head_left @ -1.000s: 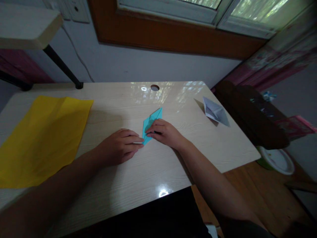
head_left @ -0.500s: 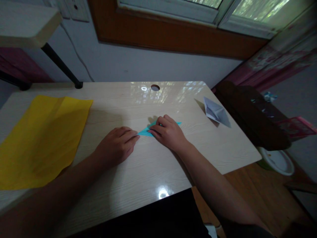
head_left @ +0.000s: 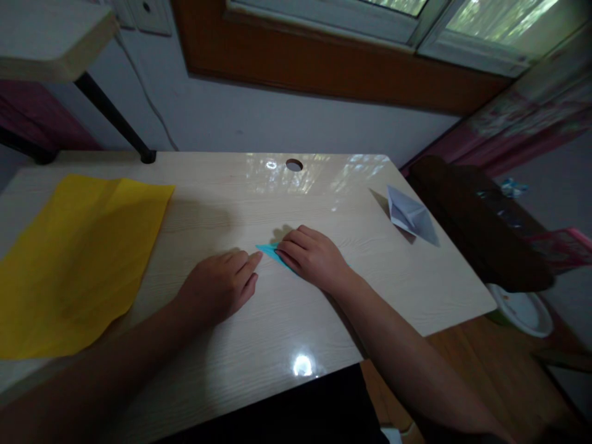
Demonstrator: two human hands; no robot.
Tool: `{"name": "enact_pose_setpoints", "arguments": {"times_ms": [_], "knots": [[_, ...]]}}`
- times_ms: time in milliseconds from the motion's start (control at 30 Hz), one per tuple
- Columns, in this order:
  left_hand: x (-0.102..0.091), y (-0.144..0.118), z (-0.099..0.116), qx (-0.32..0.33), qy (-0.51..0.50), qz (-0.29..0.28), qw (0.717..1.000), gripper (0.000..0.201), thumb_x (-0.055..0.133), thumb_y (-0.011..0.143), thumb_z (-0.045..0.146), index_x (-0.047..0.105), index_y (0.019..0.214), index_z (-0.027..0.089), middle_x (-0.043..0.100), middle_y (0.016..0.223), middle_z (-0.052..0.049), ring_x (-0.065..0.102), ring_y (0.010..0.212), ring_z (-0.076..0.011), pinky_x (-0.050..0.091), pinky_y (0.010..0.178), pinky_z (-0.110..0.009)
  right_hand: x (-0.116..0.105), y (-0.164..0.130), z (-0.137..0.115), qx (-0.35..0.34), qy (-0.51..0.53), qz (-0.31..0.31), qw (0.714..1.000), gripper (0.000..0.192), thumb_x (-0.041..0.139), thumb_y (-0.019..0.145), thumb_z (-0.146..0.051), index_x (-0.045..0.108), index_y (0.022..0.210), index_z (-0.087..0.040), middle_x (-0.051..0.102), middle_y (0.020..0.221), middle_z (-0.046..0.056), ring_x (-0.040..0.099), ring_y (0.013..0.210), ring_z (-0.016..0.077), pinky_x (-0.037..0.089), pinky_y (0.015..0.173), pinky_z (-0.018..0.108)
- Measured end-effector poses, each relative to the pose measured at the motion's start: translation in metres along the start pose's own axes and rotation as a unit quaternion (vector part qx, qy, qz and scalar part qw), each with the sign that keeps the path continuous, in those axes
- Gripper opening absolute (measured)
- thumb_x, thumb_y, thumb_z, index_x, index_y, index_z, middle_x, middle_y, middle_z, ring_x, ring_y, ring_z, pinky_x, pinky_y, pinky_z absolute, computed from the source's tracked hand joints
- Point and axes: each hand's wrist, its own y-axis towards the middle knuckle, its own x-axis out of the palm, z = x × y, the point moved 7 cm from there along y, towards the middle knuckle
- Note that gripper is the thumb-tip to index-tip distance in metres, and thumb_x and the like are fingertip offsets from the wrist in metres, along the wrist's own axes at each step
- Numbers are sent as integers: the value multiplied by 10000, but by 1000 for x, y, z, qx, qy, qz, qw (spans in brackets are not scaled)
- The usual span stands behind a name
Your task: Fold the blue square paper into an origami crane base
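Observation:
A small folded piece of cyan paper [head_left: 269, 251] lies flat on the pale wooden desk [head_left: 259, 320], with only its pointed left tip showing. My right hand [head_left: 314, 258] lies over most of it, fingers pressing it down onto the desk. My left hand [head_left: 221, 285] rests palm down just left of the paper's tip, fingertips close to it and holding nothing. A large yellow sheet [head_left: 74, 253] lies at the desk's left side. A white folded paper shape [head_left: 411, 216] sits near the right edge.
A round cable hole [head_left: 294, 164] is at the desk's back edge. A black shelf leg [head_left: 113, 114] stands at the back left. Right of the desk are a dark brown seat [head_left: 481, 222] and a white plate [head_left: 525, 311] on the floor.
The cyan paper was turned from pointing away from me to lying sideways, and my right hand now covers most of it. My left hand slid back slightly, off the tip.

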Motion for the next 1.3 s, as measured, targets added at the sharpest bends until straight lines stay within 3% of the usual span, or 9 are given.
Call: {"name": "enact_pose_setpoints", "arguments": {"times_ms": [300, 667, 1300], "knots": [[3, 1, -5, -47, 8, -29, 998, 466, 464, 1001, 325, 524, 1417, 124, 674, 908, -77, 627, 724, -203, 466, 578, -321, 3, 3, -9, 5, 12, 12, 1000, 236, 503, 1022, -271, 709, 992, -160, 653, 892, 81, 537, 835, 206, 449, 737, 339], [1, 1, -6, -43, 17, -13, 999, 410, 477, 992, 308, 599, 1338, 125, 679, 875, -83, 641, 711, -204, 469, 566, -307, 9, 5, -12, 15, -3, 17, 1000, 206, 520, 1014, -258, 709, 1043, -179, 651, 891, 71, 543, 821, 200, 439, 699, 341], [1, 1, -11, -70, 20, -9, 997, 408, 482, 990, 311, 600, 1332, 123, 692, 919, -90, 653, 729, -207, 474, 548, -310, 9, 6, -16, -1, -28, 4, 1000, 213, 506, 1023, -257, 689, 950, -177, 634, 862, 64, 511, 794, 198, 411, 681, 352]]}}
